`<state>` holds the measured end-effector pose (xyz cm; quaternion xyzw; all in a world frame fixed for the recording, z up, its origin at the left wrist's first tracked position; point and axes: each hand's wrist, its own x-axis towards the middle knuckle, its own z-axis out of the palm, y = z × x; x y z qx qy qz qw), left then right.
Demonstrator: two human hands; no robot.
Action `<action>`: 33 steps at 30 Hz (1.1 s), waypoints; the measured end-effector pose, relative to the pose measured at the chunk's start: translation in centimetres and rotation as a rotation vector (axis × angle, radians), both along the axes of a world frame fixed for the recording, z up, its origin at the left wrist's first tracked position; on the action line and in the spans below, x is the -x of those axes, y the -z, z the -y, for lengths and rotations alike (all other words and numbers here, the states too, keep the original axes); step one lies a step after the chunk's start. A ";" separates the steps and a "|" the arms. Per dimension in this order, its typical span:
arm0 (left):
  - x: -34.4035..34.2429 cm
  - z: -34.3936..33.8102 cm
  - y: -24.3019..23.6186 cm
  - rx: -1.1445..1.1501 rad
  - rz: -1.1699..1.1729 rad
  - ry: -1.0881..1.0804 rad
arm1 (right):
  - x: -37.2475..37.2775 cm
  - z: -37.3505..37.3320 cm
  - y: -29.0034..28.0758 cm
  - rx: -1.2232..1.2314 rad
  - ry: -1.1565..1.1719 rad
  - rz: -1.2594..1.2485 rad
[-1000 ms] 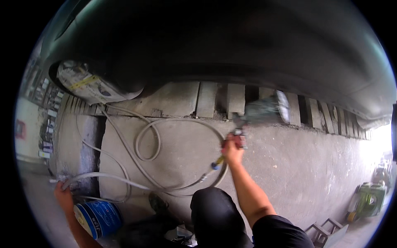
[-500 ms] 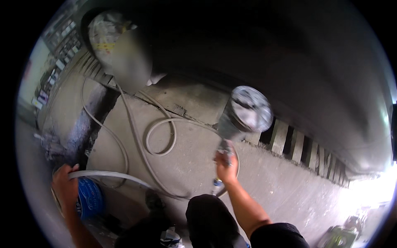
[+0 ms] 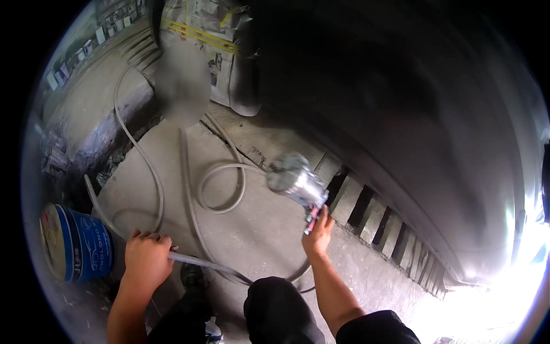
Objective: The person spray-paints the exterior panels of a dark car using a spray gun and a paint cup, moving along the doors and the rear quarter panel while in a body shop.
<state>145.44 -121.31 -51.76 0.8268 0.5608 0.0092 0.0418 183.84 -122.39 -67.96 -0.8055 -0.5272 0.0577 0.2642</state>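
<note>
head view: the left hand [image 3: 148, 257] is wrapped around a smooth grey hose [image 3: 209, 265], while the right hand [image 3: 318, 236] grips a spray gun [image 3: 313, 215] — metallic, partly blurred, its round silvery cup [image 3: 288, 175] tilted toward the left, clear of the floor. the hose lies in loose, rounded loops on pale, scuffed concrete [image 3: 263, 241]. near the left hand is a blue cylindrical bucket [image 3: 89, 243] with a beige top. farther out, straight pale slats [image 3: 373, 217] with dark gaps run beside a dark, gently curved panel [image 3: 418, 126]; paper wrapping [image 3: 217, 34], crumpled and bound with yellow tape, shows at the top. small boxes [image 3: 100, 35] line the upper left — glare whitens the lower right. light lettering and a line drawing mark the bucket; the paper's print is too small to read.
</note>
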 end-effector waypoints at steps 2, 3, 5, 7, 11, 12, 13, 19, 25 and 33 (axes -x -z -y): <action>1.0 0.4 -0.2 -0.007 0.020 -0.041 | 2.8 -2.8 0.8 0.069 -0.078 -0.044; 1.5 0.6 -0.3 -0.002 0.027 -0.068 | 4.2 -4.4 1.0 0.108 -0.118 -0.054; 2.6 0.9 -0.2 0.006 0.043 -0.107 | 7.6 -7.2 1.4 0.149 -0.206 -0.047; 3.7 1.5 -0.3 0.002 0.051 -0.142 | 11.0 -9.8 0.7 0.218 -0.292 -0.150; 4.5 2.0 -1.5 -0.070 0.099 -0.186 | 15.4 -13.2 -1.1 0.157 -0.474 -0.163; 4.5 2.0 -1.8 -0.075 0.100 -0.188 | 15.6 -13.8 0.3 0.040 -0.502 -0.143; 4.9 2.2 -2.2 -0.079 0.094 -0.204 | 16.0 -13.8 -0.1 0.047 -0.523 -0.143; 6.4 2.4 -2.7 -0.079 0.116 -0.237 | 10.2 -5.1 -4.7 0.133 -0.349 -0.197; 4.0 0.9 -1.8 -0.011 0.102 -0.049 | -1.8 12.0 -4.5 -0.095 -0.081 0.043; 1.4 -1.4 -0.7 0.050 0.048 0.041 | -4.2 15.0 -4.2 -0.102 0.184 -0.090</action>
